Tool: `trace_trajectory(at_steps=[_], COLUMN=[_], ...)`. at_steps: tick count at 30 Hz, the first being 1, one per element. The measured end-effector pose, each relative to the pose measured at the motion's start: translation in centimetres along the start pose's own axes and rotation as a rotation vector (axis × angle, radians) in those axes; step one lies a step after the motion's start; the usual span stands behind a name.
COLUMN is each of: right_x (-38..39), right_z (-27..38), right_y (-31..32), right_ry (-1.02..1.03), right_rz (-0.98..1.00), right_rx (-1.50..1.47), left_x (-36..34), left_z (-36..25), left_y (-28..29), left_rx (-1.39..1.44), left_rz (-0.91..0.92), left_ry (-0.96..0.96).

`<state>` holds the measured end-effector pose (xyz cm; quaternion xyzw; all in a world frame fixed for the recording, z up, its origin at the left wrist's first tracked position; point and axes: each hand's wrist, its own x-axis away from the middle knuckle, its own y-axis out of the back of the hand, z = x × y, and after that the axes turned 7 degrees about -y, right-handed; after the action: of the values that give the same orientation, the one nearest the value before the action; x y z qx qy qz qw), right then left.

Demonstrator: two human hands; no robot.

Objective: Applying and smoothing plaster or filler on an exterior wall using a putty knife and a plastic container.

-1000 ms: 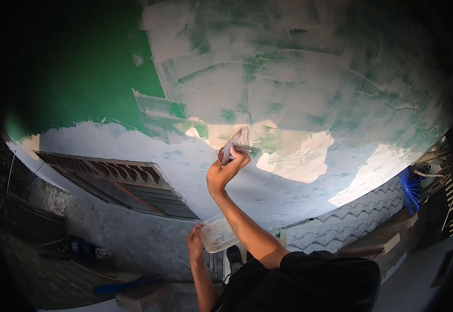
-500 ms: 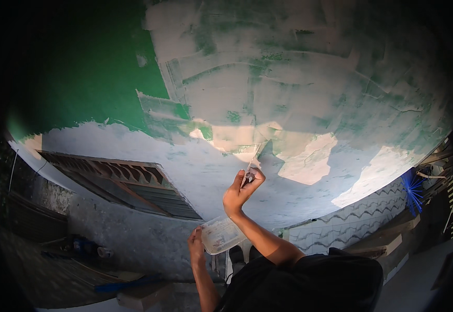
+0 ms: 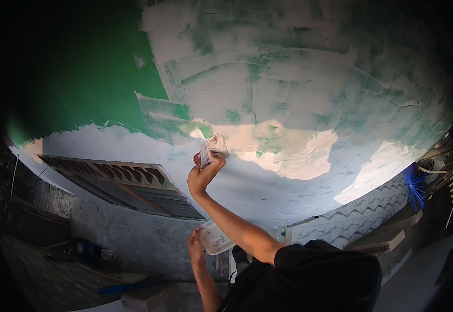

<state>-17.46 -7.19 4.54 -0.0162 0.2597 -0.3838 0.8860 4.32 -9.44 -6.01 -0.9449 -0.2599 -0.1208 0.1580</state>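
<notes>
My right hand is raised to the wall and closed round a flat, hand-sized putty scraper, smeared with white and showing reddish-brown patches. The scraper's blade lies over the border between the patchy green wall and the white putty; whether it touches cannot be made out. Lower down, my left hand grips the left rim of a clear plastic tub with whitish smears inside. My right forearm crosses in front of the tub and hides its right side.
Left of my hands, a brown wooden window frame with slats is set in the wall. A grey wavy-patterned surface, a blue spiky brush-like thing and a long box-like ledge stand to the right. Dark clutter lies at lower left.
My right hand has swept left and up along the wall with the scraper, which has turned so its broad face shows. My left hand and the tub have hardly moved.
</notes>
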Motion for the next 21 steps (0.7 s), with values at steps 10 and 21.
trace_trajectory(at_steps=[10, 21], right_x=[-2.9, -7.5], right_z=[1.9, 5.7], right_y=[8.3, 3.9], right_ry=[-0.111, 0.095], right_rz=[-0.002, -0.091], right_rx=[-0.202, -0.052], left_x=[0.2, -0.6], left_z=[1.3, 1.2], left_y=[1.6, 1.7], left_rx=[-0.056, -0.007], left_rz=[0.03, 0.058], left_ry=[0.009, -0.027])
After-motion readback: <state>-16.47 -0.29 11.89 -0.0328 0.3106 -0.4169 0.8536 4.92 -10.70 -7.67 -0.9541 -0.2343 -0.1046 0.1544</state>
